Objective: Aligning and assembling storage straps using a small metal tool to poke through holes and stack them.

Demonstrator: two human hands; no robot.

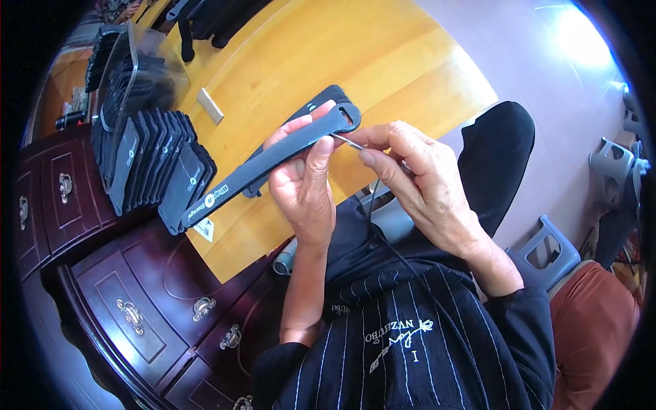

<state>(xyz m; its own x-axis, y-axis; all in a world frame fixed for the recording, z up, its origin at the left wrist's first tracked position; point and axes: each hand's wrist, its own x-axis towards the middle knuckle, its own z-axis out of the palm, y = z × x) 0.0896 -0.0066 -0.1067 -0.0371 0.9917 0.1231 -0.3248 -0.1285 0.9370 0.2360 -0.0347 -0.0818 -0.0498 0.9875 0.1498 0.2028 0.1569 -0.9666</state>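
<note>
1. In the head view, the left grip was closed on a dark grey strap, the thumb on the near side and the other fingers behind it.
2. The strap slanted above the near part of the desk; its rounded, slotted end stuck out just far and right of the left thumb, while its long body ran near and left, well past the grip.
3. The right grip was narrow, pinching a thin metal tool between thumb and fingers; the tool's tip met the strap's near edge beside the left thumb, though whether it had entered the material could not be told.
4. Another dark length showed behind the held strap, partly hidden.
5. To the left stood a row of dark straps; a small pale block lay on the desk between them and the hands.
</note>
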